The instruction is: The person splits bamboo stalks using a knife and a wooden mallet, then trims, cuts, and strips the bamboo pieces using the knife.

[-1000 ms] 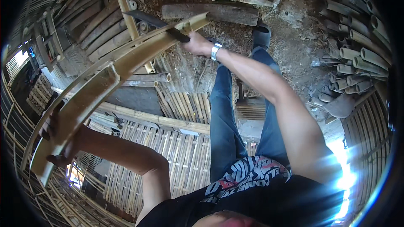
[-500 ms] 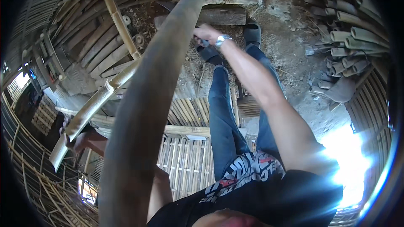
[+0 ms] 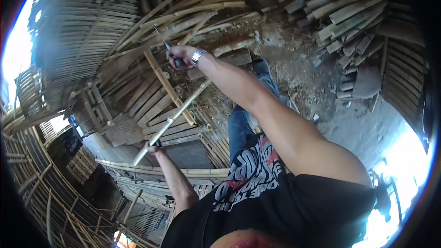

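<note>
My left hand (image 3: 155,148) is closed around the lower end of a pale split bamboo strip (image 3: 170,121), which slants up and right in front of my legs. My right hand (image 3: 182,57), with a metal watch on the wrist, is raised beyond the strip and grips the dark handle of a knife (image 3: 168,46). The thin blade points up and left, slightly smeared, so its full shape is hard to make out. Behind the strip a longer split bamboo piece (image 3: 164,81) leans across several cut lengths. The strip and the knife are apart.
Long bamboo pieces (image 3: 206,11) lie heaped on the far side. Cut bamboo tubes (image 3: 344,16) are stacked at the far right, beside a flat board (image 3: 367,81). A wooden block (image 3: 232,62) lies near my feet. A bamboo rail (image 3: 161,169) runs left of my body.
The thick bamboo pole that crossed the foreground no longer shows. My right hand has swung up and left with the knife. My view has turned, and the left hand still holds the strip.
</note>
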Tool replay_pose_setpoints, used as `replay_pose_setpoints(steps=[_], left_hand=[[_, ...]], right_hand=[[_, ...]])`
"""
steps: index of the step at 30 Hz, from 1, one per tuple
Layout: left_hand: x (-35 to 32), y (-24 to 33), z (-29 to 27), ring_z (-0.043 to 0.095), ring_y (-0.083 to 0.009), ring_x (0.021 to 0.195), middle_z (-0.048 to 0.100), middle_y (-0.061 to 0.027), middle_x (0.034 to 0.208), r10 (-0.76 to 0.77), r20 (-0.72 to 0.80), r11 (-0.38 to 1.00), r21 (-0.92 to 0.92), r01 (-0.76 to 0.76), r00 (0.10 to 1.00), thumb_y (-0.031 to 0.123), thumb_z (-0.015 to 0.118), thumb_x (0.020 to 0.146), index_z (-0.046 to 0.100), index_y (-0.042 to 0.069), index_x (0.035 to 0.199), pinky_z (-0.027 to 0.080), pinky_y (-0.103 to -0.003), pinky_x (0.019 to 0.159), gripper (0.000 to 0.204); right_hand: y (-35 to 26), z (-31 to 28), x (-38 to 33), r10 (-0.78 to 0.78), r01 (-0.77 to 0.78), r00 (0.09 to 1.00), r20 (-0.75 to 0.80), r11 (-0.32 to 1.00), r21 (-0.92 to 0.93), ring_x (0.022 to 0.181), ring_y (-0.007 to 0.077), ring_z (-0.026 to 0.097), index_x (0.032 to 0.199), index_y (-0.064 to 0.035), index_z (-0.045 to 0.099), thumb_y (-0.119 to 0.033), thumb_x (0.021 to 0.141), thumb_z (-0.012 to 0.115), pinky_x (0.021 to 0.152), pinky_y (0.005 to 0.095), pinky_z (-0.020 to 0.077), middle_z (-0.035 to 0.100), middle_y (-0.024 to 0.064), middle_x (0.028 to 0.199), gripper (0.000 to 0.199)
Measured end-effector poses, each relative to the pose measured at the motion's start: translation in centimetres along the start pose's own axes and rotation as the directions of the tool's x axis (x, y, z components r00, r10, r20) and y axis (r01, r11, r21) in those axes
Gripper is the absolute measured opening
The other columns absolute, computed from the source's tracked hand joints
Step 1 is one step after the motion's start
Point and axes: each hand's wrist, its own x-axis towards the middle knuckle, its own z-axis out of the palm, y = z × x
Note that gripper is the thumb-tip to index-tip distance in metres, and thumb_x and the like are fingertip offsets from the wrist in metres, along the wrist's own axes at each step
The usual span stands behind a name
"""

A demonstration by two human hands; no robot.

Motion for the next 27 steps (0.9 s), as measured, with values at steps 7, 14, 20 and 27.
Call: replay_pose_setpoints(steps=[7,14,20,27], left_hand=[[-17.0,-5.2,17.1,0.055,-0.0269,0.113,0.052,-0.0117,0.134,-0.051,-0.247,0.978,0.182,0.098,0.968,0.025,0.052,0.095,0.057,0.004,0.125,0.056,-0.04,0.091,0.036],[-23.1,-4.7,22.0,0.055,-0.0243,0.116,0.052,-0.0123,0.134,-0.017,0.424,0.74,0.615,-0.274,0.905,0.022,0.052,0.098,0.057,0.004,0.125,0.055,-0.039,0.09,0.033],[-26.1,-5.1,29.0,0.056,-0.024,0.115,0.055,-0.0128,0.132,-0.049,0.627,0.709,0.571,-0.415,0.778,0.022,0.053,0.098,0.058,0.004,0.126,0.054,-0.04,0.09,0.034],[-25.0,-3.7,31.2,0.057,-0.0237,0.115,0.057,-0.0133,0.13,-0.02,0.692,0.722,0.509,-0.468,0.722,0.022,0.055,0.097,0.058,0.005,0.127,0.054,-0.04,0.089,0.035]], right_hand=[[-6.2,10.7,-11.8,-0.744,0.545,0.562,0.361,0.005,-0.838,0.059,0.0118,0.054,0.077,-0.0111,0.066,-0.013,0.084,0.068,0.055,0.031,0.0469,0.059,-0.0017,0.069,0.008],[2.4,1.9,-28.4,-0.78,-0.133,0.613,-0.128,0.057,-0.989,0.097,0.0141,0.066,0.102,-0.0121,0.075,-0.023,0.071,0.079,0.079,0.0377,0.0547,0.073,0.0074,0.103,0.033],[11.7,-15.3,-43.6,-0.941,-0.326,-0.328,0.089,0.024,-0.945,0.097,0.017,0.067,0.101,-0.0125,0.076,-0.021,0.073,0.075,0.078,0.0369,0.0546,0.074,0.0083,0.104,0.03],[23.5,-15.9,-59.1,-0.715,-0.599,-0.105,-0.692,0.601,-0.53,0.089,0.0291,0.071,0.094,-0.009,0.076,-0.032,0.085,0.053,0.075,0.0426,0.0551,0.074,0.0136,0.094,0.034]])
